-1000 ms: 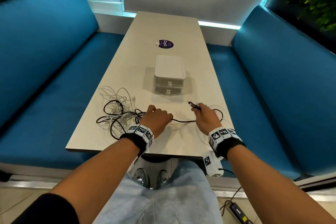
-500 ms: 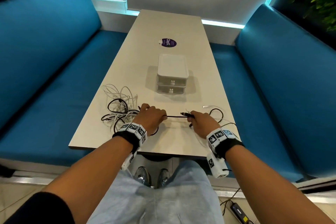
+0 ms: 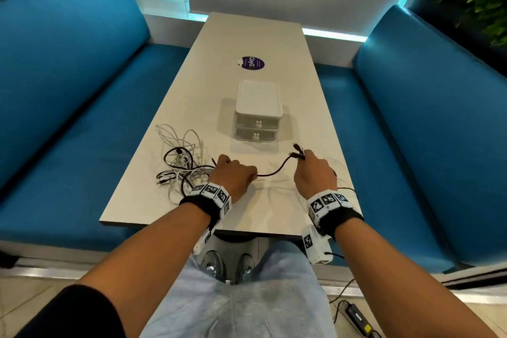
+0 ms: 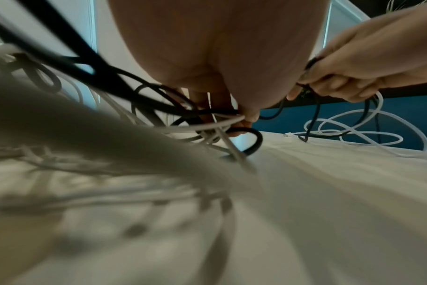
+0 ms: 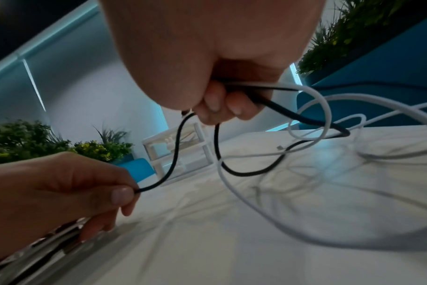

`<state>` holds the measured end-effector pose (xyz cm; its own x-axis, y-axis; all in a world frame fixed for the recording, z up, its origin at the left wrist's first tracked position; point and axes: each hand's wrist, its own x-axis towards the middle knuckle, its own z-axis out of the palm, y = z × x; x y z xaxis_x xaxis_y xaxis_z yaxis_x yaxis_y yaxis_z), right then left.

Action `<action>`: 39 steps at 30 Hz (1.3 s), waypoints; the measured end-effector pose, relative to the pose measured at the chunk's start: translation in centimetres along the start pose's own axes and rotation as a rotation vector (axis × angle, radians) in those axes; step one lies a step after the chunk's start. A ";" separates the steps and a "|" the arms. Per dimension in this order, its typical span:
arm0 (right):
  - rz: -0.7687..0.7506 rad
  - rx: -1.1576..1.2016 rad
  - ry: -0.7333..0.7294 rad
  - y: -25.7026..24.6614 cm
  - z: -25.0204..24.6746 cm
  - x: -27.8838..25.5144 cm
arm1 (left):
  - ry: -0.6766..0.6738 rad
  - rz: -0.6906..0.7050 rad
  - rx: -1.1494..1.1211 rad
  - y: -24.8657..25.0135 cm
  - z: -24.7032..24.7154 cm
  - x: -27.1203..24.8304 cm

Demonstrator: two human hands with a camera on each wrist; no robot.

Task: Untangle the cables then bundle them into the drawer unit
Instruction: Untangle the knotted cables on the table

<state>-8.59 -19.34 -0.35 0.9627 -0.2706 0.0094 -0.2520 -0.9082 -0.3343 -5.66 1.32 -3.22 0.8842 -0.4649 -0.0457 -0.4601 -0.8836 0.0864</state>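
A tangle of black and white cables [image 3: 182, 164] lies on the table's near left. My left hand [image 3: 236, 174] rests beside it and pinches a black cable [image 3: 277, 171] between thumb and forefinger [image 5: 119, 194]. That cable sags across to my right hand [image 3: 312, 170], which grips its plug ends [image 3: 297, 152] raised a little off the table, together with a white cable [image 5: 312, 100]. Loose white loops [image 4: 354, 131] lie under and right of the right hand. The white two-drawer unit [image 3: 258, 112] stands beyond the hands, both drawers closed.
A purple round sticker [image 3: 252, 63] lies on the table [image 3: 274, 35] past the drawer unit. Blue bench seats [image 3: 82, 132] flank the table on both sides. A power adapter [image 3: 356, 318] with its lead lies on the floor at the lower right.
My right hand has lifted and moved right and away, drawing out more black cable between the hands. The left hand has stayed at the tangle.
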 end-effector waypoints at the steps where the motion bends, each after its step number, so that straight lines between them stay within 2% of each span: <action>1: -0.029 0.035 0.012 -0.4 0.0 0.0 | 0.001 -0.001 0.001 0.0 0.1 0.1; 4: -0.211 0.130 -0.020 -1.4 0.6 -0.3 | 0.004 -0.002 -0.010 0.0 0.3 0.1; 6: -0.274 0.100 -0.041 -1.7 1.2 -0.7 | 0.009 -0.001 -0.015 0.0 0.3 0.2; 13: -0.059 0.100 0.016 -0.2 1.1 0.0 | 0.000 -0.071 0.056 0.2 -0.2 -0.2; 16: -0.019 0.132 0.004 0.5 0.6 0.4 | -0.023 -0.101 0.063 0.5 -0.4 0.0; 22: -0.135 0.341 -0.037 -0.7 0.9 -0.3 | -0.044 -0.132 0.048 1.3 -0.7 0.1; 26: -0.224 0.398 -0.108 -1.8 1.4 -1.3 | -0.042 -0.137 0.049 1.5 -0.9 -0.2; 30: -0.142 0.432 -0.095 -1.7 1.9 -0.9 | -0.031 -0.148 0.035 1.4 -0.9 -0.2; 32: -0.069 0.379 -0.086 -1.3 1.8 -0.4 | -0.020 -0.154 0.012 1.4 -0.8 -0.2; 37: 0.024 0.038 -0.059 -0.5 1.3 -0.1 | 0.049 -0.087 -0.069 1.5 -0.4 -0.3; 39: 0.052 0.025 -0.038 -0.4 1.2 -0.3 | 0.075 -0.040 -0.099 1.5 -0.5 -0.6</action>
<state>-8.62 -18.57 -1.33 0.9514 -0.3048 -0.0444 -0.3001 -0.8847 -0.3568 -6.84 0.29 -2.55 0.9068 -0.4210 0.0232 -0.4178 -0.8897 0.1839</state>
